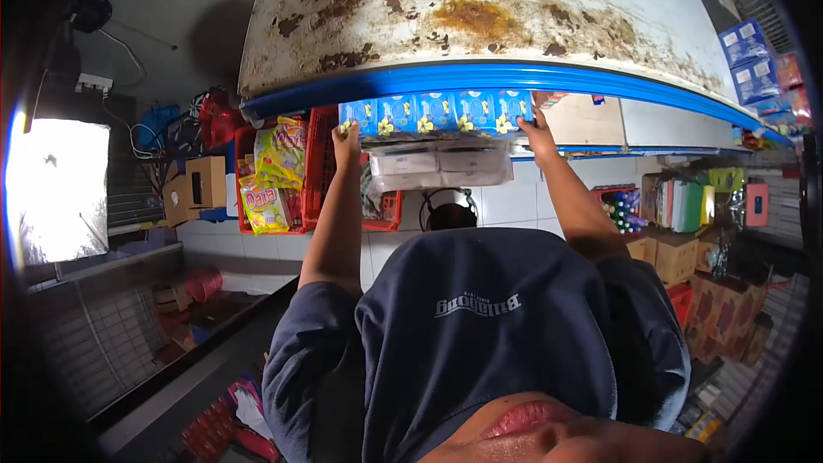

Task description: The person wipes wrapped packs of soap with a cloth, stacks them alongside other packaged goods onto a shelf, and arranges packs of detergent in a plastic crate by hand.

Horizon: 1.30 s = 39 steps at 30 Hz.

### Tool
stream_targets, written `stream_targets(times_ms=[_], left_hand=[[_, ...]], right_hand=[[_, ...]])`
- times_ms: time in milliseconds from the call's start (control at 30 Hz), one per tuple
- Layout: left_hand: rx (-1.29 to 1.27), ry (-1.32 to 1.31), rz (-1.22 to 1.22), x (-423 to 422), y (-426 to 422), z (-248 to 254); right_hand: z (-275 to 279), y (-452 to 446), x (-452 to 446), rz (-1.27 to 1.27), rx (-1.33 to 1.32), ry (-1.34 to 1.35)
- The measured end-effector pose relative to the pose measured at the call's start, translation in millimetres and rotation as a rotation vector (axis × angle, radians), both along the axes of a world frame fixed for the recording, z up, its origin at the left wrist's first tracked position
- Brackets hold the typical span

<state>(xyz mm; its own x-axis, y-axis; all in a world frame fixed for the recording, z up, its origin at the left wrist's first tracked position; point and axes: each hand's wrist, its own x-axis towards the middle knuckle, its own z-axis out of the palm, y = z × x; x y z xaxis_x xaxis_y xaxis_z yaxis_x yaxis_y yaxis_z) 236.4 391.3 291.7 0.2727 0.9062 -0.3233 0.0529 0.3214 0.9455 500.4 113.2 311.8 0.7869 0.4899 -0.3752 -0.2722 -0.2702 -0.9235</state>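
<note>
A row of blue packs with yellow flower prints (439,111) sits under the blue front edge of a shelf, and my two hands hold it from its ends. My left hand (346,146) presses on the left end, its thumb on the front face. At the right end, my right hand (538,134) has its fingers closed around the corner. Part of each hand's fingers is hidden behind the packs. Just below the row is a clear-wrapped bundle of white packs (441,166), and I cannot tell whether the two touch.
Over the packs juts a rusty white shelf top (480,13) with a blue edge strip (480,77). Red crates (249,197) with yellow-green Daia packets (266,207) stand left. A dark round stool (452,213) is below. Cardboard boxes (673,259) and bottles (623,207) lie right.
</note>
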Motion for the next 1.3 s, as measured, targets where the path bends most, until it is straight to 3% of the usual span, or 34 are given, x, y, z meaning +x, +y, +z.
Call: stream_targets(times_ms=[100, 267, 433, 500, 567, 667, 800, 900, 1000, 1033, 1100, 1167, 1233, 1300], left_hand=[[-0.020, -0.088, 0.025, 3.3, -6.2, 17.5], [-0.065, -0.025, 0.103, 13.3, -25.7, 79.3], [0.008, -0.203, 0.091, 5.6, -23.3, 57.8], [-0.062, -0.267, 0.061, -3.6, -31.5, 65.6], [-0.086, -0.239, 0.030, -19.1, -38.0, 69.8], [-0.122, -0.308, -0.048, -46.4, -54.2, 78.1], [-0.183, -0.240, -0.344, -75.2, -83.4, 92.0], [-0.155, -0.378, -0.520, -59.9, -110.5, 104.2], [-0.377, -0.015, -0.814, -28.1, -128.7, 146.4], [0.236, -0.054, -0.987, -23.7, -130.3, 97.7], [0.352, -0.437, -1.208, 5.2, -147.7, 109.2], [-0.034, -0.270, -1.363, 47.7, -166.9, 139.6], [-0.175, -0.356, -1.498, 73.6, -190.1, 185.9], [0.085, -0.317, -1.607, 96.2, -201.2, 191.6]], right_hand=[[19.1, 3.3, 4.3, 0.003, -0.003, 0.005], [24.8, 0.7, 23.2, -0.013, 0.166, 0.103], [47.4, -15.8, 13.3, 0.018, 0.286, 0.213], [46.3, -27.5, 16.7, 0.056, 0.184, 0.267], [59.1, -38.5, 15.1, 0.275, 0.267, 0.316], [54.5, -70.1, 3.6, 0.202, 0.257, 0.388], [79.5, -129.9, -22.6, 0.150, 0.349, 0.409], [72.1, -196.2, -33.9, 0.128, 0.367, 0.370], [82.3, -259.6, -55.1, -0.102, 0.505, 0.378], [73.5, -282.0, -58.7, -0.181, 0.495, 0.290], [60.4, -326.7, -71.4, -0.391, 0.460, 0.273], [49.1, -367.5, -91.1, -0.551, 0.564, 0.258], [54.3, -396.1, -116.4, -0.674, 0.691, 0.179], [43.0, -429.7, -134.3, -0.857, 0.719, 0.116]])
